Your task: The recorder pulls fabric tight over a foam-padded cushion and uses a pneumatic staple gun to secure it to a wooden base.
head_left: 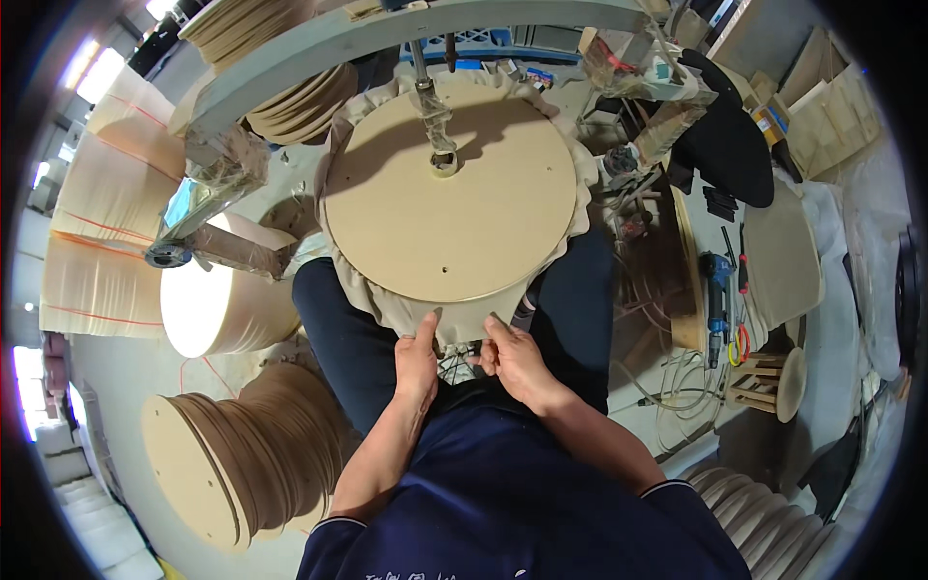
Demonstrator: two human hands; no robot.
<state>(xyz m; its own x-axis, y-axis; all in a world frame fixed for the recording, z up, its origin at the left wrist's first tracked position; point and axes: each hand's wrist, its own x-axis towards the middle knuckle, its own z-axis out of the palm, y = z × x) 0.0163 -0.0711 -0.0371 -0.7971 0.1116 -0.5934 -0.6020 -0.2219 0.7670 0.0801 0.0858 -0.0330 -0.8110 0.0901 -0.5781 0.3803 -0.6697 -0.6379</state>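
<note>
In front of me lies a round tan board point(445, 217) with a few small holes, level above my knees. Beige fabric point(387, 307) sticks out in gathered folds all round its rim. My left hand point(418, 360) pinches the near edge of this fabric, thumb on top. A short way to its right, my right hand point(505, 350) grips the same edge, thumb up and fingers curled under. Between the two hands the cloth looks stretched flat. A metal rod point(425, 92) wrapped in clear film comes down to the hole at the board's middle.
A grey metal frame point(377, 43) arches over the far side. Stacked round boards point(280, 454) lie at lower left, near a big white roll point(208, 300). At right are a blue power tool point(715, 290), red-handled scissors point(742, 343), a hose and a small wooden stool point(788, 385).
</note>
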